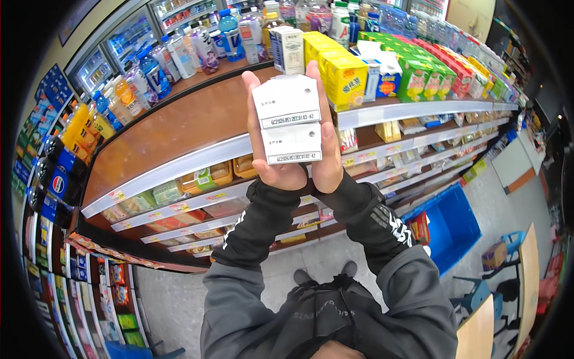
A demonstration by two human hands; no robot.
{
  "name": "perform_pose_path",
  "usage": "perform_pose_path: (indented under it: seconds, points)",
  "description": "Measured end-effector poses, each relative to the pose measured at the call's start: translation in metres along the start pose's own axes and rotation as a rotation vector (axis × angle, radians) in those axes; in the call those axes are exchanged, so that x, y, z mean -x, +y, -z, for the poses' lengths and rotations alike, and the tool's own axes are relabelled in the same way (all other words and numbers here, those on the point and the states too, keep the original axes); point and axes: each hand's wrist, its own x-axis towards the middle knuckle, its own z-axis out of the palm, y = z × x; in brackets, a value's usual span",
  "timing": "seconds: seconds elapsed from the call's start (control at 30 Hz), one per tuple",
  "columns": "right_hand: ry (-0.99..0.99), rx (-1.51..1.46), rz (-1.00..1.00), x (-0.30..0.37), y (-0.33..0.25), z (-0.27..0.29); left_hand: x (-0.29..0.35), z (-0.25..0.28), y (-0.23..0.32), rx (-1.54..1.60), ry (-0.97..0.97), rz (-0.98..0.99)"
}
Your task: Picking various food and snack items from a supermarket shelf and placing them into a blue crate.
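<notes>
Two white drink cartons, a far one [286,102] and a near one [294,142], are pressed together between my palms, their white ends with small dark print facing up. My left hand [276,173] clasps their left side, fingers stretched along it. My right hand [328,164] grips the right side the same way. Just beyond my fingertips on the shelf top [179,122] stand white cartons [288,51]. To the right of them is a row of yellow drink cartons [341,78].
Green drink cartons [415,78] and red ones [457,75] continue to the right. Bottles [230,36] line the back edge. Lower shelves hold packaged food [206,178]. A blue bin [451,230] stands on the floor at right, near a wooden tabletop [478,326].
</notes>
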Motion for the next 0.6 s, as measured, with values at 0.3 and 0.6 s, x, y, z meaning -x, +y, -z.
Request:
perform_pose_path:
  seconds: [0.3,0.6]
  points:
    - [0.08,0.077,0.081,0.042,-0.062,0.05,0.044,-0.085,0.005,-0.012,-0.085,-0.042]
    - [0.194,0.195,0.065,0.109,-0.139,0.15,0.115,-0.194,-0.039,0.092,-0.172,-0.02]
